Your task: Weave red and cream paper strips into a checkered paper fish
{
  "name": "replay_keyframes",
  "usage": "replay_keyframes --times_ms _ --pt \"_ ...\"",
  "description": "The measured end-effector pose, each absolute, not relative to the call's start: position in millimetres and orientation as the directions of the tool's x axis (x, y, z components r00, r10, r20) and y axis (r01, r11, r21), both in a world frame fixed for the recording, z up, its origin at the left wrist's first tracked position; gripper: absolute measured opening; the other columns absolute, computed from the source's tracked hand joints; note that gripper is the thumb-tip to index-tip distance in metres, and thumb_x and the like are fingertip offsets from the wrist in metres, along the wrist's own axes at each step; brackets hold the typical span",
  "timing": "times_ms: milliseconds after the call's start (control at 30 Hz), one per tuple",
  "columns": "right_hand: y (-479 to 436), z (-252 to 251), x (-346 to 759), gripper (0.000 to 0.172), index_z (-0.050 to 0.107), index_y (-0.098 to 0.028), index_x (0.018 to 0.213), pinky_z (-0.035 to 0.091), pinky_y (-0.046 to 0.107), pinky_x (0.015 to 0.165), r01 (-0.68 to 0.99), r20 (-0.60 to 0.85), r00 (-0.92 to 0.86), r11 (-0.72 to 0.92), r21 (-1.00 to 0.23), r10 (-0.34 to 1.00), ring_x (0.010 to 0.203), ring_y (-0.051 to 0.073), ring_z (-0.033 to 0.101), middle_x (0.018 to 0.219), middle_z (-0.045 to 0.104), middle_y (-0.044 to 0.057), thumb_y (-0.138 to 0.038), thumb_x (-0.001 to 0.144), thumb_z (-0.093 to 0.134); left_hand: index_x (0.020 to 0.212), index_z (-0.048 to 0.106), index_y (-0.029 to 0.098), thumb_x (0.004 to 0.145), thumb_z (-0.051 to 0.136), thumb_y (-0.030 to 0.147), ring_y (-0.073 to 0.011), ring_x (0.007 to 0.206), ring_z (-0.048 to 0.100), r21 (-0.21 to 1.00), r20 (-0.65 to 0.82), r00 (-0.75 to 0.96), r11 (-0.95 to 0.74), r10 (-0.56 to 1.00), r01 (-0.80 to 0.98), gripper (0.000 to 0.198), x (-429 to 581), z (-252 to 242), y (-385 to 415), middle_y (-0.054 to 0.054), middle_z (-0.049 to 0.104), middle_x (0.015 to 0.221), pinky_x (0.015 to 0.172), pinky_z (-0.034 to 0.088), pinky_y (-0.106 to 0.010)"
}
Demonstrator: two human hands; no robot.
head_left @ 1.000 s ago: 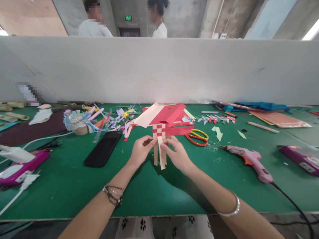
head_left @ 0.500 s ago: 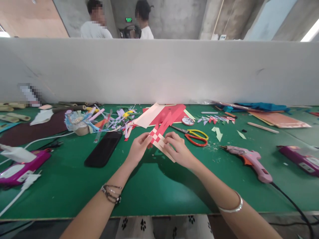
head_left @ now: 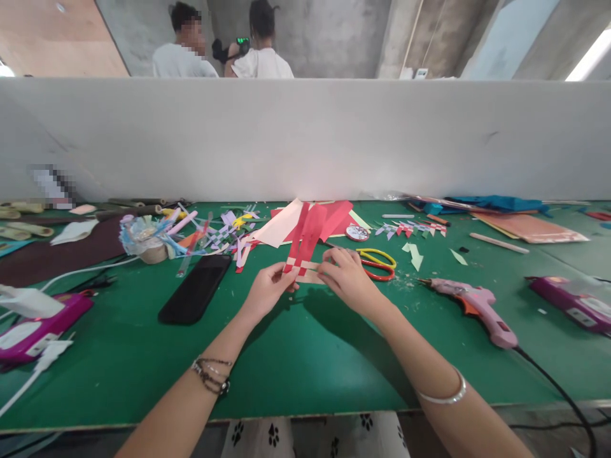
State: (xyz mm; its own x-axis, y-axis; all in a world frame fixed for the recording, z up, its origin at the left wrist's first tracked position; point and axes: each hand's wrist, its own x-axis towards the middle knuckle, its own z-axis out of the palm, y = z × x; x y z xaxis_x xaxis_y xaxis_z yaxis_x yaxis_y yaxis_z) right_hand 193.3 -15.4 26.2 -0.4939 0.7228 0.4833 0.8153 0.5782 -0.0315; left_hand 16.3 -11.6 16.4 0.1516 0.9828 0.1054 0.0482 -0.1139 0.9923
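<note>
Red and pale pink paper strips (head_left: 302,244) are woven over and under each other, held just above the table. My left hand (head_left: 272,286) pinches the woven corner at its lower left, thumb on top. At the right side, my right hand (head_left: 347,277) has its fingers closed on the pale strip ends; its fingertips partly hide them. The long red strips stand up and away from me. Behind them lie red paper sheets (head_left: 340,216) and a pale pink sheet (head_left: 277,228). Scissors (head_left: 377,262) with red and yellow handles lie just right of my right hand.
A black phone (head_left: 195,289) lies left of my hands. A pink glue gun (head_left: 472,302) with a cord is at right. Purple power strips (head_left: 45,324) sit at both sides. Paper scraps (head_left: 229,229) and a grey partition (head_left: 305,140) stand behind; two people are beyond it.
The woven paper has turned from a diagonal tilt to nearly upright, its red strips now spreading away from me. My right hand has shifted slightly up and right along the pale strips.
</note>
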Motion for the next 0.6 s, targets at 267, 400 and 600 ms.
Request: replay_keyframes --times_ms 267,400,600 --pt "-14.6 26.6 195.0 0.021 0.056 -0.019 0.079 0.03 0.031 0.069 0.82 0.533 -0.457 0.57 -0.058 0.712 0.082 0.017 0.044 0.088 0.051 0.006 -0.023 0.086 0.037 0.058 0.063 0.015 0.057 0.065 0.047 -0.0156 0.053 0.06 0.998 0.051 0.14 -0.055 0.989 0.026 0.033 15.5 18.1 -11.2 -0.001 0.061 0.053 0.054 0.05 -0.026" --pt "-14.4 28.1 196.6 0.018 0.055 -0.018 0.077 0.03 0.031 0.069 0.821 0.534 -0.445 0.566 -0.078 0.719 0.082 0.017 0.045 0.088 0.052 0.006 -0.022 0.086 0.039 0.052 0.061 0.015 0.062 0.062 0.042 -0.0135 0.045 0.056 0.99 0.065 0.144 -0.082 0.987 0.116 0.029 14.4 20.0 -11.2 -0.001 0.06 0.047 0.05 0.047 -0.024" --pt "-16.0 28.2 195.7 0.021 0.055 -0.019 0.075 0.028 0.033 0.073 0.834 0.549 -0.437 0.55 -0.05 0.713 0.082 0.017 0.046 0.088 0.053 0.006 -0.023 0.086 0.038 0.045 0.059 0.017 0.066 0.057 0.037 -0.0096 0.037 0.046 0.945 0.18 0.133 -0.209 0.975 0.252 0.029 12.8 20.8 -13.0 0.002 0.054 0.041 0.043 0.036 -0.02"
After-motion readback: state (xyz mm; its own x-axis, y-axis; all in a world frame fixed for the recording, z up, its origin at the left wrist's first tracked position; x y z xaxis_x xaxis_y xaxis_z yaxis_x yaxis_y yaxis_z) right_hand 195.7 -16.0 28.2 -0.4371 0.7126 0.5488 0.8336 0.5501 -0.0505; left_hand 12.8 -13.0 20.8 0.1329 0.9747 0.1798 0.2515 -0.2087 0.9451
